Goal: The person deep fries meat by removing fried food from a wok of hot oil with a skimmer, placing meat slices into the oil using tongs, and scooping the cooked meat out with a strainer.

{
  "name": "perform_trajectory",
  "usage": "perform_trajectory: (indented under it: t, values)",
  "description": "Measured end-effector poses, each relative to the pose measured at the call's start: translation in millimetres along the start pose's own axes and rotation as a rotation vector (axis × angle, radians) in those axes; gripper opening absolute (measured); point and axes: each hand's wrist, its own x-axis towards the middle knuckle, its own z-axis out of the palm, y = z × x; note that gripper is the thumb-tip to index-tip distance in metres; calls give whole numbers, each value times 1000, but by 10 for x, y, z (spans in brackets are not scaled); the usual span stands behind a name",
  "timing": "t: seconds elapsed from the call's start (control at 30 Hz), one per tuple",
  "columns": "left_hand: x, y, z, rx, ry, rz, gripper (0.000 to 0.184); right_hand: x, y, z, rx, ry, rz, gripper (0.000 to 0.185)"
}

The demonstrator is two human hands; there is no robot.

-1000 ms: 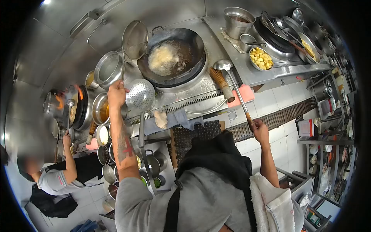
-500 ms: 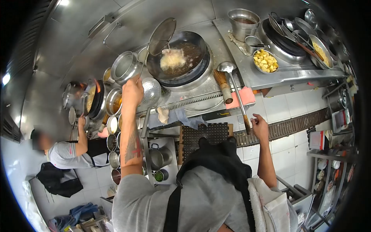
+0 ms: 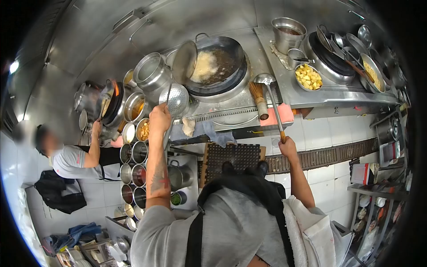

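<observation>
My left hand (image 3: 160,116) is closed around the long handle of a round skimmer (image 3: 184,60). The skimmer's flat disc stands steeply tilted at the left side of a dark wok (image 3: 235,49) of bubbling oil. A pale, foamy batch of frying food (image 3: 205,64) floats beside the disc. In my right hand (image 3: 288,148) is the wooden handle end of a ladle (image 3: 275,104), whose bowl rests on the steel stove top. Near the ladle's bowl lies a bristle wok brush (image 3: 259,100). A perforated strainer ladle (image 3: 178,99) sits just beyond my left hand.
A bowl of yellow chunks (image 3: 308,77) and a metal pot (image 3: 289,35) stand on the right counter. Several seasoning containers (image 3: 138,174) line the left. Another person (image 3: 75,155) works at a flaming wok farther left. A folded pink cloth (image 3: 284,115) lies on the stove's edge.
The skimmer has come down from above the wok to its left side, and my left hand has drawn back toward me. My right hand has closed on the ladle's handle. The view has shifted slightly.
</observation>
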Motion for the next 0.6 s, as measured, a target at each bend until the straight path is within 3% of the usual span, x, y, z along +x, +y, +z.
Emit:
perform_trajectory:
  t: [0.03,0.07,0.13,0.23,0.3,0.37,0.5,0.6]
  values:
    - [-13,-192,49,151,33,156,28,22,-2,10,-37,2,14,24]
    - [-60,-164,-51,146,33,151,28,-27,-181,-101,-6,69,-15,24]
    - [-55,34,-355,-121,-92,-114,26,-94,-305,-157,28,93,-68,23]
    - [-103,-175,-380,-363,-86,-141,26,-286,-391,-71,274,-4,-49,23]
    - [-119,-283,-268,-551,-88,-136,28,-471,-1016,-341,407,-281,29,22]
    - [-234,-296,-204,-923,-175,-407,28,-358,-1443,-339,447,-228,-7,23]
    - [-241,-483,85,-885,-66,-374,31,213,-2069,-206,153,-33,-408,30]
    - [-223,-521,-52,-935,-43,-407,30,465,-2546,-199,8,-39,-411,30]
